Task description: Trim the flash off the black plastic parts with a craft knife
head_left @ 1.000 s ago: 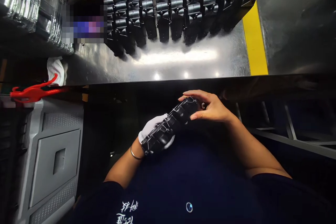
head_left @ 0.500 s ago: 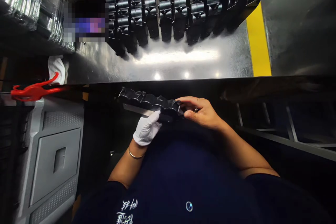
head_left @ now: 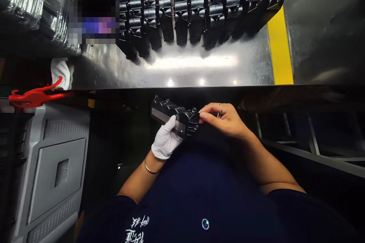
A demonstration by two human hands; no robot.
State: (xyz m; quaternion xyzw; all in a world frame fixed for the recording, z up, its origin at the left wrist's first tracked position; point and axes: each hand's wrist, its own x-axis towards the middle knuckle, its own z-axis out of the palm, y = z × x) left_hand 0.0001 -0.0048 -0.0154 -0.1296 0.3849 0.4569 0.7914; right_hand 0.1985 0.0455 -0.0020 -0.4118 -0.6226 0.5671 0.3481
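My left hand (head_left: pixel 167 140), in a white glove, is closed round a long black moulded plastic part (head_left: pixel 168 115) in front of my body. The part has a scalloped side with small round bosses and a flat, shinier strip facing me. It tilts, its left end farther from me. My bare right hand (head_left: pixel 224 118), a ring on one finger, pinches thumb and forefinger together right at the part's right end. Whether the pinch grips the part's edge or something small there cannot be made out.
Rows of similar black parts (head_left: pixel 182 11) stand on the metal table (head_left: pixel 194 64), which has a yellow stripe (head_left: pixel 281 53). Clear-wrapped stacks (head_left: pixel 25 0) fill the back left. A red tool-like object (head_left: pixel 37 97) and a white cloth (head_left: pixel 60 73) are left, above a grey plastic bin (head_left: pixel 59 174).
My left hand has moved right and turned the part, so its flat strip shows more and its right end points nearer me. The right fingertips have drawn together into a pinch.
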